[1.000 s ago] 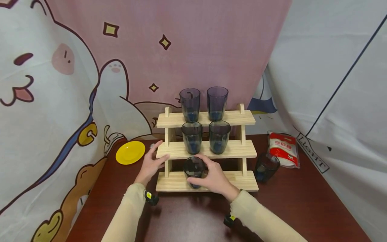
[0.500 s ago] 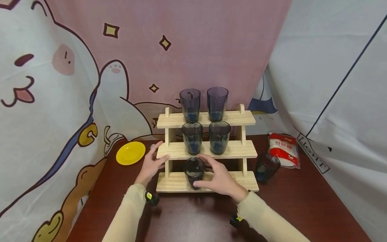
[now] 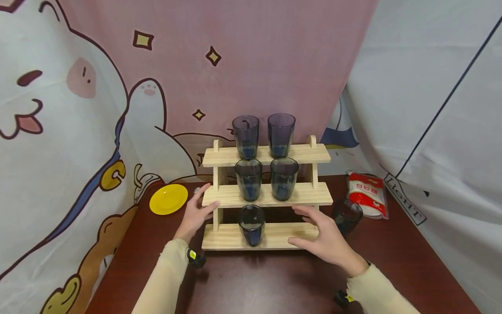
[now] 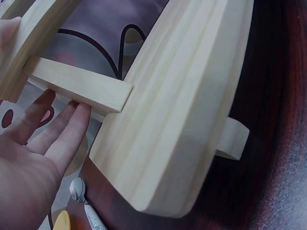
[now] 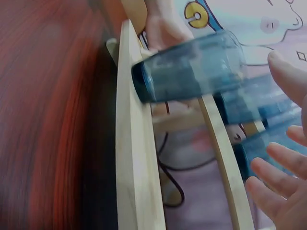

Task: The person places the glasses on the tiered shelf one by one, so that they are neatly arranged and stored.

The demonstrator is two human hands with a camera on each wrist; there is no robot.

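Observation:
On the bottom tier of a three-tier wooden shelf rack [image 3: 282,237] stands a dark tinted drinking glass [image 3: 252,226], upright and left of centre. My right hand [image 3: 327,239] hovers in front of the rack's right part, thumb and fingers spread, holding nothing and apart from that glass. My left hand [image 3: 195,214] grips the rack's left end: the thumb lies on the middle board, and in the left wrist view fingers [image 4: 67,139] touch the side upright [image 4: 79,84]. Two glasses stand on the middle tier, such as the left one [image 3: 249,179], and two on the top, such as the right one [image 3: 280,135].
Another tinted glass [image 3: 347,216] is on the table right of the rack, partly behind my right hand. Behind it lies a red and white bag [image 3: 367,194]. A yellow plate [image 3: 168,199] lies at the left; a spoon [image 4: 86,203] shows in the left wrist view.
My right hand has let go of the bottom-tier glass and moved right, away from it. That glass stays upright on the board. My left hand keeps its place on the rack.

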